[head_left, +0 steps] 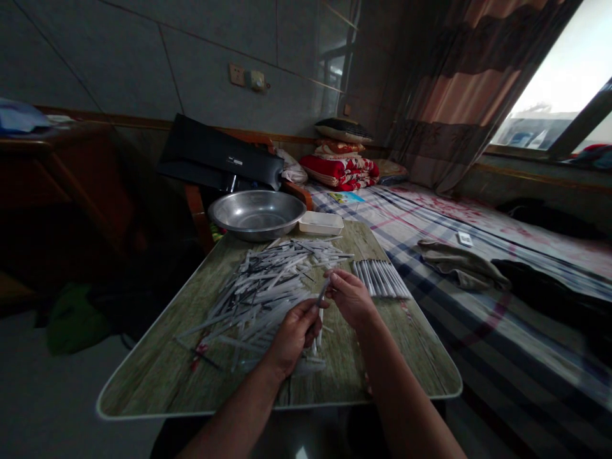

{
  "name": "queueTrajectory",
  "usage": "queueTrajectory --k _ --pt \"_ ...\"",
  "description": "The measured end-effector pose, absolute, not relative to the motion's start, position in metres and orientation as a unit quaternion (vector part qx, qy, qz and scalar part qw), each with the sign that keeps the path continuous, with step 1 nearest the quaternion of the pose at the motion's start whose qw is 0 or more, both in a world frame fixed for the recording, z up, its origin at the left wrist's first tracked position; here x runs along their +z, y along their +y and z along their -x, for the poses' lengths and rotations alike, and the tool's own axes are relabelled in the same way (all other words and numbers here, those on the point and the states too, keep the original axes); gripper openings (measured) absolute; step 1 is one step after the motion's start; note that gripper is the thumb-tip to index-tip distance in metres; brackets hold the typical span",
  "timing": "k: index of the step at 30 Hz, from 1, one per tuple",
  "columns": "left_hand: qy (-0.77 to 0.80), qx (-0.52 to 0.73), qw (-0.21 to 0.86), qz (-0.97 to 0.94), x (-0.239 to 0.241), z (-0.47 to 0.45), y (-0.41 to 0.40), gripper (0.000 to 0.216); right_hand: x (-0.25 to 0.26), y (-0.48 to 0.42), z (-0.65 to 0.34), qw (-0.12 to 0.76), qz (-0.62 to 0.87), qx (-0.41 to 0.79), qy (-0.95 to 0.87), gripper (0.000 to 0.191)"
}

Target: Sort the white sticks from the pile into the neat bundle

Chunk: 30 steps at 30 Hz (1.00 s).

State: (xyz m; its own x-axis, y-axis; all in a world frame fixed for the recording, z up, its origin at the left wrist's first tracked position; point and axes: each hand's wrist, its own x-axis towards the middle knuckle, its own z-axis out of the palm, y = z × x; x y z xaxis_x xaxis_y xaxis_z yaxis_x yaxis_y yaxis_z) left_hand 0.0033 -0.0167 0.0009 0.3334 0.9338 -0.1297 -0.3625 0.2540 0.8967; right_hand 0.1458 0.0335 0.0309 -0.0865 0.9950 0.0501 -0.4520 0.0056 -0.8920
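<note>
A slim pen-like stick slants between my two hands above the table, its exact kind too small to make out. My left hand pinches its lower end, fingers curled. At the upper end, the thumb and fingertips of my right hand are closed on it. To the left and beyond spreads a loose pile of white, clear and dark thin sticks or sleeves. Right of my right hand, a neat row of similar sticks with dark ends lies side by side.
The wood-patterned table has a pale rim. A steel basin and a white plastic tray stand at its far edge. A bed with a plaid sheet adjoins the right side. Behind the basin a black monitor-like panel leans.
</note>
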Motion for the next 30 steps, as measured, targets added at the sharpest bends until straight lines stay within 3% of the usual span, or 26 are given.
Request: queueTrajectory --k 5,10,24,30 --pt "0.373 0.444 0.697 -0.422 0.001 -0.004 -0.019 0.035 0.033 0.032 -0.148 0.547 0.414 0.516 -0.513 0.031" --pt "0.386 0.461 0.668 -0.438 -0.003 -0.006 -0.019 0.034 0.032 0.029 -0.148 0.521 0.429 0.503 -0.540 0.037" --pt "0.454 0.477 0.462 -0.594 0.003 -0.004 -0.022 0.033 0.025 0.024 -0.145 0.509 0.462 0.402 -0.605 0.022" --pt "0.447 0.466 0.439 -0.625 0.007 -0.004 -0.022 0.032 0.026 0.024 -0.147 0.490 0.466 0.394 -0.623 0.021"
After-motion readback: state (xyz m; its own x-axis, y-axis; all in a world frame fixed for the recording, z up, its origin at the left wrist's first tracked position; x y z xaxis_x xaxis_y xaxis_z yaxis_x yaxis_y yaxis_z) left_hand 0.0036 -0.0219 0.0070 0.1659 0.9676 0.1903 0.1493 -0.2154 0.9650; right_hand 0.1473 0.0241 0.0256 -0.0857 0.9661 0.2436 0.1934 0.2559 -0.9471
